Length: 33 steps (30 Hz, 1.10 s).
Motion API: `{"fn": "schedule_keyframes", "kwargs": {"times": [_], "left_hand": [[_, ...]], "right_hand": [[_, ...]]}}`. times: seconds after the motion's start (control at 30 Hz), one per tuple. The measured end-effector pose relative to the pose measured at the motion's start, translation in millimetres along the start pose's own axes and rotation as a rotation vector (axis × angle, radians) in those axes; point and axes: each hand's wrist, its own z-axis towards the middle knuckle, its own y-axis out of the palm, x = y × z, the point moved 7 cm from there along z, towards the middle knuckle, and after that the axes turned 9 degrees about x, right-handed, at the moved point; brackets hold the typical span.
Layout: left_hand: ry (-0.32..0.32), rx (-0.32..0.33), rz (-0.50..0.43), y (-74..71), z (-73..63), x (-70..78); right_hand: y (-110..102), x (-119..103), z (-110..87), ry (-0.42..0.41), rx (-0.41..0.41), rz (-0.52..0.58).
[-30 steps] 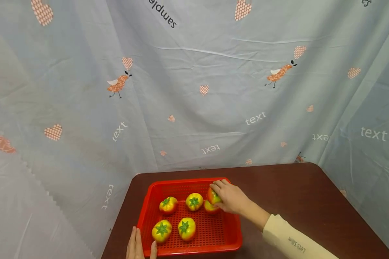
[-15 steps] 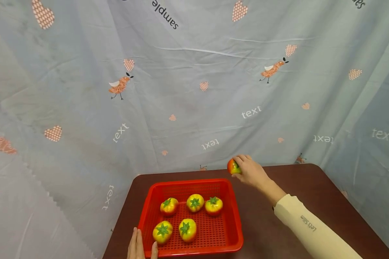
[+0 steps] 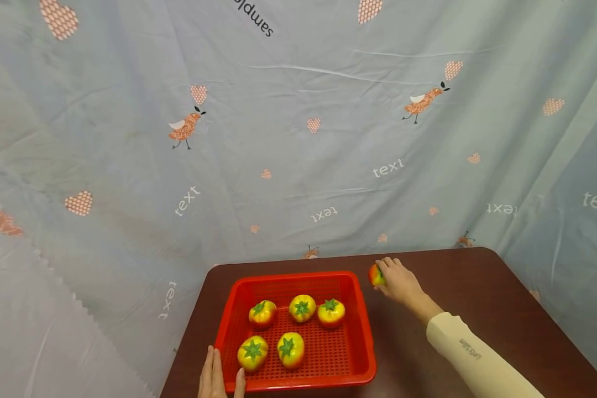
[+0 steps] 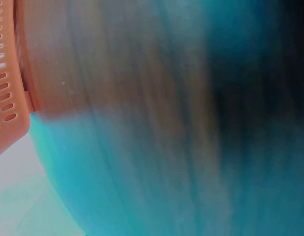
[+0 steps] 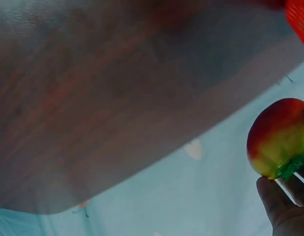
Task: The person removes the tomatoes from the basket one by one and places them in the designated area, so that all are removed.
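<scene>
My right hand (image 3: 400, 283) grips a red-and-yellow tomato (image 3: 375, 276) with a green leafy cap, just to the right of the red plastic basket (image 3: 369, 354). In the right wrist view the tomato (image 5: 275, 135) sits between the thumb side and the fingertips (image 5: 272, 194). Several similar tomatoes, such as the front-left tomato (image 3: 252, 354), lie inside the basket in two rows. At the basket's front left corner rests my left hand (image 3: 211, 378), its fingers straight along the outer side and its thumb at the front rim.
The basket stands on the left part of a dark brown table (image 3: 457, 309). Behind and around the table hangs a grey-blue patterned curtain (image 3: 288, 138). The left wrist view is mostly blurred, with the slotted basket wall (image 4: 4, 93) at its left edge.
My right hand has lifted one tomato out of the basket's back right, carried it right over the rim, then lowered it towards the table. The left hand stays at the basket's corner.
</scene>
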Motion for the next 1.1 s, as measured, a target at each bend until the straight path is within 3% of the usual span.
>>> {"fn": "schedule_keyframes", "kwargs": {"times": [0.13,0.4,0.73,1.1], "left_hand": [[0.019,0.019,-0.020,-0.1,0.5,0.5],[-0.039,-0.051,0.020,2.5,0.6,1.3],[0.035,0.021,-0.026,2.5,-0.5,0.3],[0.009,-0.016,0.010,1.4,-0.6,-0.5]], "right_hand": [[14,5,-9.4,0.005,-0.022,-0.002],[34,7,-21.4,0.054,-0.068,0.026],[49,7,-28.3,0.068,-0.091,0.002],[57,6,-32.2,0.049,-0.080,-0.007]]}}
